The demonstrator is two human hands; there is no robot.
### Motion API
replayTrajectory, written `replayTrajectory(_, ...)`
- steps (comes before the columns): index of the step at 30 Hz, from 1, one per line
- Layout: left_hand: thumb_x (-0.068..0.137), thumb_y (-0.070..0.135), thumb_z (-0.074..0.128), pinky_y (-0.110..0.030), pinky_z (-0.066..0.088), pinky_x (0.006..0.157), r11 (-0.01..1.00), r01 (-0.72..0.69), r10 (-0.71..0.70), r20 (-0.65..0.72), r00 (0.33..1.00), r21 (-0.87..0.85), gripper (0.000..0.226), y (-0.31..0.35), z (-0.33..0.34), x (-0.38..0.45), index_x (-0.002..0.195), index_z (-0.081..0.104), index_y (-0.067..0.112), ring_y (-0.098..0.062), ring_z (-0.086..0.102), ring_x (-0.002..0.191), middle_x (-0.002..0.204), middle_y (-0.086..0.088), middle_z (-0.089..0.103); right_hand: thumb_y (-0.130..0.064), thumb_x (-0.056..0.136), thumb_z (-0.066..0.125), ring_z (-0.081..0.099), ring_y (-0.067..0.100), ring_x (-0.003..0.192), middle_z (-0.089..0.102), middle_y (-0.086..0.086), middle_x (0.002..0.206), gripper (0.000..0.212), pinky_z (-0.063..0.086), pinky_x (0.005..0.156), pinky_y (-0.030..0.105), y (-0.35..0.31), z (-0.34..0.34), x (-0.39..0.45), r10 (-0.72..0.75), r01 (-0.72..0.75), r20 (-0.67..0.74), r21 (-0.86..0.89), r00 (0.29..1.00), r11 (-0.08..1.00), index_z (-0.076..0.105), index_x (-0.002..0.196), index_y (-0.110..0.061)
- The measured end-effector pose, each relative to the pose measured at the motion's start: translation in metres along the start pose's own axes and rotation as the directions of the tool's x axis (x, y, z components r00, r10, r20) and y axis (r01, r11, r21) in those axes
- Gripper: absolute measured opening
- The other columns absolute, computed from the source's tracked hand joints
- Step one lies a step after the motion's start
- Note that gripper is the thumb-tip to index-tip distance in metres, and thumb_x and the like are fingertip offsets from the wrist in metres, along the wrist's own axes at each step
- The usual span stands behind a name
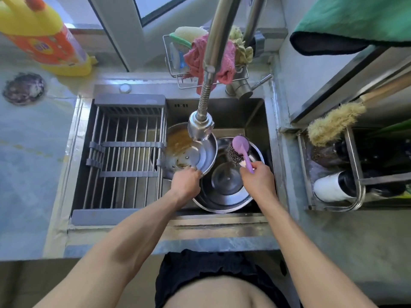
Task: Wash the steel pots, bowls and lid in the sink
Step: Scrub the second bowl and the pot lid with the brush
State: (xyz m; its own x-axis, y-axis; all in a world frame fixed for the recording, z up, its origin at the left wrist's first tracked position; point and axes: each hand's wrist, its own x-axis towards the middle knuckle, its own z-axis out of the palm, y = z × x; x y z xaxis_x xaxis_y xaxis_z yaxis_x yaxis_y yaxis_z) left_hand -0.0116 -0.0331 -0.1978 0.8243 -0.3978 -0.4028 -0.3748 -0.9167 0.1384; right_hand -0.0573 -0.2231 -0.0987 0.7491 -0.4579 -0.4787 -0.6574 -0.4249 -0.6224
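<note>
Two steel vessels are showing plainly in the sink (255, 112): a greasy bowl (189, 150) streaked with brown residue, tilting up at the left under the faucet head (201, 127), and a larger, cleaner pot (224, 187) lying just to its right with its rim touching or overlapping the bowl's; whether more dishes are hiding beneath them I cannot tell. Two bare hands are working. The left hand (185, 182) is gripping the near rim of the greasy bowl, fingers curled over the edge and holding it tilted. The right hand (258, 177) is wrapping its fingers round the purple handle of one scrubber brush (239, 150), whose steel-wool head is hanging over the far rim of the pot. One sliding drain rack (129, 156) is spanning the left half of the basin, its right bar sitting just beside the bowl, so the dishes are crowding into the right half between rack and sink wall. One wire caddy (175, 70) is hanging behind the faucet, holding a sponge (189, 34) and a pink cloth (195, 56). One yellow detergent bottle (42, 34) is standing on the counter at far left, well apart from the basin.
</note>
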Motion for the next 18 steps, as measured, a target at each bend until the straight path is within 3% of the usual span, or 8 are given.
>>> replayTrajectory(3,0.088,0.004,0.053,-0.04,0.053,0.081,1.0,-0.021,0.021,-0.012,1.0,0.007,0.028,-0.003,-0.004,-0.003,0.111,0.068,0.009,-0.03,0.062,0.108,0.112,-0.008,0.068,-0.022,0.091,0.057,0.043,0.014,0.054,0.048,-0.002,0.063,0.019,0.031,0.048,0.027,0.006,-0.001,0.001,0.036,-0.036,-0.017,0.05,0.999,0.998,0.053,0.075,-0.013)
replayTrajectory(6,0.088,0.005,0.054,-0.04,0.051,0.079,1.0,-0.001,0.0,-0.031,1.0,-0.027,0.026,-0.005,-0.006,-0.01,0.111,0.068,0.008,-0.031,0.062,0.107,0.111,-0.009,0.068,-0.028,0.091,0.06,0.046,0.013,0.056,0.051,-0.002,0.066,0.021,0.032,0.049,0.027,0.013,-0.001,0.002,0.074,-0.072,-0.018,0.099,0.997,0.992,0.059,0.083,-0.008)
replayTrajectory(9,0.087,0.004,0.057,-0.041,0.051,0.075,0.983,0.034,-0.061,-0.144,0.988,-0.182,0.021,-0.009,-0.005,-0.009,0.103,0.07,0.006,-0.036,0.063,0.099,0.104,-0.011,0.068,-0.031,0.091,0.06,0.048,0.016,0.059,0.052,-0.002,0.068,0.021,0.034,0.05,0.028,0.017,0.0,0.005,0.09,-0.091,0.011,0.158,0.996,0.983,0.057,0.084,-0.011)
replayTrajectory(12,0.091,0.008,0.06,-0.04,0.048,0.07,0.918,0.107,-0.209,-0.237,0.949,-0.381,0.007,-0.005,-0.012,0.001,0.089,0.067,0.006,-0.036,0.063,0.088,0.093,-0.01,0.066,-0.032,0.091,0.062,0.049,0.019,0.059,0.055,0.002,0.069,0.023,0.036,0.053,0.028,0.021,0.004,0.012,0.1,-0.104,0.033,0.164,0.994,0.981,0.054,0.081,-0.014)
replayTrajectory(15,0.087,0.007,0.058,-0.036,0.042,0.068,0.888,0.143,-0.251,-0.201,0.947,-0.436,0.005,0.005,-0.019,0.009,0.084,0.062,0.008,-0.033,0.062,0.088,0.092,-0.007,0.064,-0.03,0.091,0.063,0.05,0.021,0.055,0.056,0.006,0.068,0.022,0.04,0.054,0.028,0.024,0.011,0.018,0.113,-0.128,0.081,0.212,0.99,0.969,0.052,0.081,-0.015)
replayTrajectory(18,0.084,0.003,0.057,-0.033,0.033,0.067,0.916,0.115,-0.182,-0.141,0.973,-0.385,0.01,0.011,-0.02,0.009,0.091,0.062,0.008,-0.033,0.06,0.093,0.097,-0.008,0.063,-0.027,0.094,0.063,0.057,0.015,0.048,0.058,0.006,0.068,0.021,0.047,0.046,0.025,0.019,0.015,0.02,0.121,-0.156,0.14,0.278,0.983,0.948,0.054,0.094,-0.008)
